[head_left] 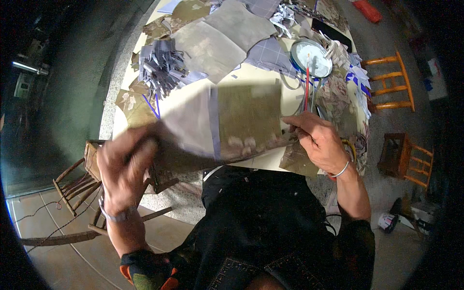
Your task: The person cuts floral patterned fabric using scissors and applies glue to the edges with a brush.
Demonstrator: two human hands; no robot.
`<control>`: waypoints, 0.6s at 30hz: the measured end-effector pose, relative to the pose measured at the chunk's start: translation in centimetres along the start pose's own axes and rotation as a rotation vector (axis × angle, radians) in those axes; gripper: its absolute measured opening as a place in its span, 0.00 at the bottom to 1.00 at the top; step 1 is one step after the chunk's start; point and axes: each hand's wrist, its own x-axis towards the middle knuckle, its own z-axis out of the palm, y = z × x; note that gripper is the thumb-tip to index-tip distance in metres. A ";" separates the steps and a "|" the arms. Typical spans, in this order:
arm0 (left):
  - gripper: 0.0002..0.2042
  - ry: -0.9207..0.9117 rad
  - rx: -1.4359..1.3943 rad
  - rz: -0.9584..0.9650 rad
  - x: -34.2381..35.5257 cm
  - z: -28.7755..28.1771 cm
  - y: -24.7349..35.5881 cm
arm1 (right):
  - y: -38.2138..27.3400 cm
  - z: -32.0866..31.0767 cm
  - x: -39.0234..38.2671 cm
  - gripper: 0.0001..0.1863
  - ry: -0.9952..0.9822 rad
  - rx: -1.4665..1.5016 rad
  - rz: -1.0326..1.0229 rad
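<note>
The left hand [126, 164], blurred, and the right hand [319, 142] are gripping opposite sides of a grey-and-olive fabric panel [247, 113], which is extending over the worktop [267, 160]

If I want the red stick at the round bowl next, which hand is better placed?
Probably the right hand: it is close to the red stick's lower end, while the left hand is much farther off.

Sheet [249, 111] fills gap between hands [125, 171] [319, 140]; lane beyond, between strip heap [162, 65] and bowl [293, 58].
</note>
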 end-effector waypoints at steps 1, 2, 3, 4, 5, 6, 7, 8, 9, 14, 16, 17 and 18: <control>0.14 -0.023 -0.030 -0.049 1.8 0.0 -0.6 | 0.3 -0.2 -0.2 0.19 0.023 0.006 0.029; 0.15 -0.031 -0.049 -0.107 3.0 -0.6 -0.7 | -0.8 -0.6 0.3 0.18 0.049 -0.034 0.035; 0.16 -0.053 -0.200 -0.229 4.3 -0.6 -1.3 | -1.0 -0.7 0.3 0.17 0.039 -0.042 0.059; 0.17 -0.076 -0.175 -0.220 5.9 -0.2 -2.1 | -0.8 -0.9 0.2 0.17 0.033 -0.058 0.088; 0.18 -0.097 -0.145 -0.218 7.1 0.2 -2.9 | -0.8 -1.0 0.1 0.16 0.022 -0.067 0.115; 0.18 -0.130 -0.195 -0.236 7.8 0.6 -3.9 | -0.8 -1.0 0.1 0.15 0.033 -0.059 0.082; 0.19 -0.150 -0.210 -0.276 8.7 1.0 -5.7 | -0.6 -0.8 0.0 0.15 0.022 -0.039 0.076; 0.19 -0.162 -0.249 -0.281 9.5 2.1 -7.1 | -0.1 -0.7 -0.2 0.15 0.014 -0.025 0.081; 0.19 -0.174 -0.288 -0.286 10.2 2.9 -8.2 | 0.1 -0.7 -0.3 0.14 0.006 -0.010 0.086; 0.18 -0.298 -0.218 -0.316 12.3 4.8 -12.1 | 0.0 -1.0 -0.1 0.15 -0.049 -0.069 0.124; 0.20 -0.231 -0.191 -0.212 12.2 5.1 -13.1 | 0.2 -0.9 -0.1 0.15 -0.064 -0.080 0.130; 0.20 -0.186 -0.206 -0.147 11.9 5.0 -13.7 | 0.2 -0.7 -0.1 0.16 -0.074 -0.082 0.133; 0.21 -0.138 -0.219 -0.082 11.6 4.8 -14.1 | 0.2 -0.7 0.1 0.17 -0.086 -0.090 0.133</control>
